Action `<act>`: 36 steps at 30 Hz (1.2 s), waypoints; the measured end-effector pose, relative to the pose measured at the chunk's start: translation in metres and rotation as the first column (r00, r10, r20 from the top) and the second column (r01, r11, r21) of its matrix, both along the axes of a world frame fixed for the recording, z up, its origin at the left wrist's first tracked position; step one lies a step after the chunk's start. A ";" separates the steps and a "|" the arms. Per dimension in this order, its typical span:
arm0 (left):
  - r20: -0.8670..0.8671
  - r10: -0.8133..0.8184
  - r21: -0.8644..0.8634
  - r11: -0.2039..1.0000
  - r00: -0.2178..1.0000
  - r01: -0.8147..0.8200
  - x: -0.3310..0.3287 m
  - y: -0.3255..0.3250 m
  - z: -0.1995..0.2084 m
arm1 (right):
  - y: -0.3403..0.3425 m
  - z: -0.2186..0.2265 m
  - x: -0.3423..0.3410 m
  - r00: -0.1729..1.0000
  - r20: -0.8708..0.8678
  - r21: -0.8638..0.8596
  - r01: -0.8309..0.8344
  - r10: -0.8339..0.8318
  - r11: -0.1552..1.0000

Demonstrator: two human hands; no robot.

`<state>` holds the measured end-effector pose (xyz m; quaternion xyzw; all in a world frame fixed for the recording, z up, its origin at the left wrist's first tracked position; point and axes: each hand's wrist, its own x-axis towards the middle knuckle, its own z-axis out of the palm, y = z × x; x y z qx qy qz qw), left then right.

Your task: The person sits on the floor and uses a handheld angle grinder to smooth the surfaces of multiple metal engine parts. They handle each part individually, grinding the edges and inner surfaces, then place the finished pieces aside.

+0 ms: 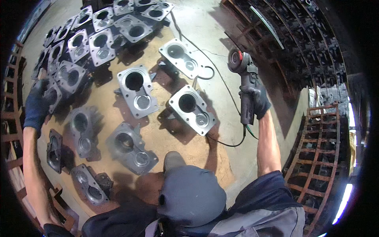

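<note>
My right hand [259, 102], in a dark glove, is wrapped round the body of an angle grinder [248, 85] held upright at the right. Its round disc with a red centre points away from me, apart from the castings. At the far left my gloved left hand [36, 106] is closed on the edge of a grey metal casting [52, 98], partly hidden by the glove. Similar two-hole castings stand between my hands, among them one with a bright face [136, 89] and another [185, 103] closer to the grinder.
Many more castings [102, 46] crowd the far left of the brown board [158, 43]. A black cord [227, 145] runs from the grinder. Rusty metal racks [316, 146] stand at the right, and dark stacked parts [308, 47] fill the far right. A cap [192, 195] covers the lower middle.
</note>
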<state>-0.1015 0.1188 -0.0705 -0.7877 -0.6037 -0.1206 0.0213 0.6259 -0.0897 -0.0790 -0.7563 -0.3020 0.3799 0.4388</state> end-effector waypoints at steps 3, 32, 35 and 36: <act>-0.023 0.207 -0.104 0.973 0.978 -0.208 -0.023 0.016 -0.020 | -0.001 -0.020 0.052 0.991 0.015 -0.094 0.136 -0.135 0.986; -0.163 0.423 -0.288 0.844 0.891 -0.453 -0.063 -0.223 -0.082 | 0.074 -0.137 0.255 0.218 0.910 -0.303 -0.236 0.354 0.923; 0.002 0.558 -0.211 0.811 0.830 -0.545 -0.074 -0.212 -0.114 | 0.117 -0.100 0.195 0.209 0.926 -0.181 -0.484 0.314 0.856; -0.092 0.581 -0.236 0.776 0.808 -0.585 -0.085 -0.219 -0.128 | 0.143 -0.088 0.127 0.447 0.807 -0.136 -0.494 0.385 0.859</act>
